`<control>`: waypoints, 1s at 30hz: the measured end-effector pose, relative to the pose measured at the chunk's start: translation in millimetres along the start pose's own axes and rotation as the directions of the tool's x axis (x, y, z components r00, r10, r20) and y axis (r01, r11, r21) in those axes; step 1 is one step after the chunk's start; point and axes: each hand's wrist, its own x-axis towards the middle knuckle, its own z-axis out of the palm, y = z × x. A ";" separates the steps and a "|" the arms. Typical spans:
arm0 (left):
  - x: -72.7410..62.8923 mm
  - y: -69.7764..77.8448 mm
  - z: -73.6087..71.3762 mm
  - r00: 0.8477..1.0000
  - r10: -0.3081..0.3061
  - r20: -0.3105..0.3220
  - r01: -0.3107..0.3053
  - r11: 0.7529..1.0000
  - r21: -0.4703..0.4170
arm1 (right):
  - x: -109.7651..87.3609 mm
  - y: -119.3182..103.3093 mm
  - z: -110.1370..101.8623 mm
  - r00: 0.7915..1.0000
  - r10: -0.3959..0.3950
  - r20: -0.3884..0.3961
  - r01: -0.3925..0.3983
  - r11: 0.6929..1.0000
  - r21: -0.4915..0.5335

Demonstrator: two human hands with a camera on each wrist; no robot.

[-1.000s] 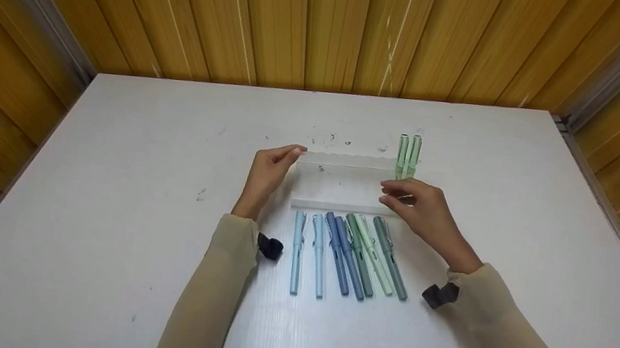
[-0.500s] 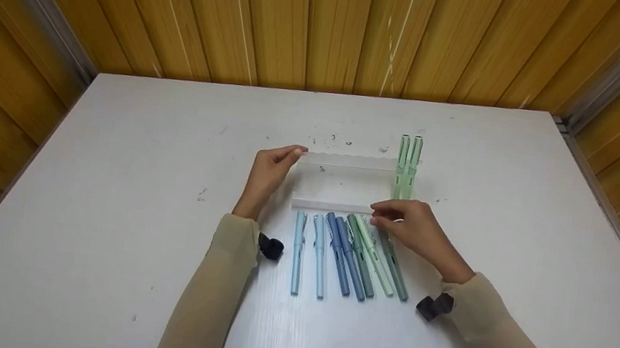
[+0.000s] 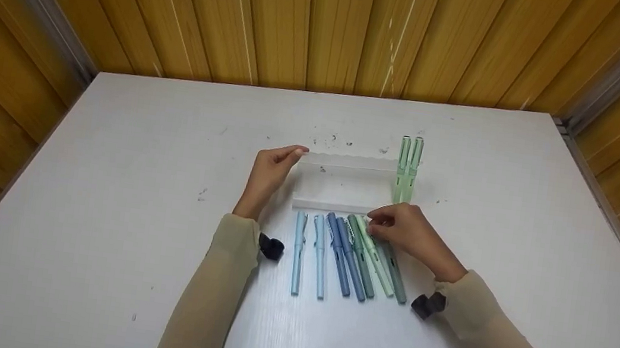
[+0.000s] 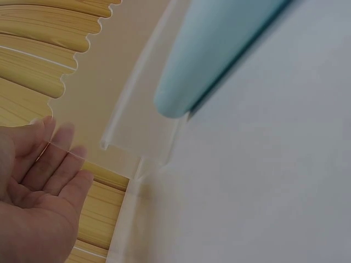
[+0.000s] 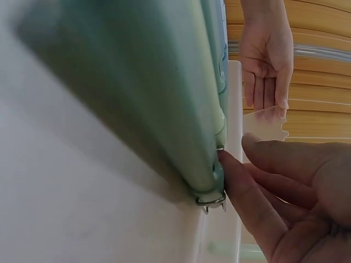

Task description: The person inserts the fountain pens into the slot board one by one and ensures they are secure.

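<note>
Left hand [image 3: 273, 174] pinches clear rack [image 3: 329, 206] at corner, likely steadying it. Dark green pen [image 3: 393, 276] under right hand [image 3: 405, 231], pinched or not unclear. Blue pens [image 3: 339, 254] between hands, caps rackward, seemingly for easy reach.

Blue pens [image 3: 338, 254], green pens [image 3: 375, 257] (some pale)

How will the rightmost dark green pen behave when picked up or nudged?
The dark green pen will probably stay stiff, looking straight along its length. Its smooth surface might feel slippery. Being rounded, it could roll, though the metal clip may limit that.
</note>
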 end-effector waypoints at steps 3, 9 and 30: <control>0.2 -0.2 0.1 1.000 0.007 -0.002 -0.007 1.000 0.009 | 0.8 -2.4 0.9 1.000 0.006 0.017 -0.006 1.000 -0.014; 0.2 -0.8 0.0 1.000 0.005 -0.002 -0.005 1.000 0.007 | 4.9 -6.1 0.6 0.999 0.008 0.040 -0.006 0.999 -0.047; 1.3 -1.6 0.9 1.000 -0.003 -0.013 0.003 1.000 -0.001 | 17.4 -14.1 -0.5 0.983 0.053 0.176 -0.034 0.994 -0.105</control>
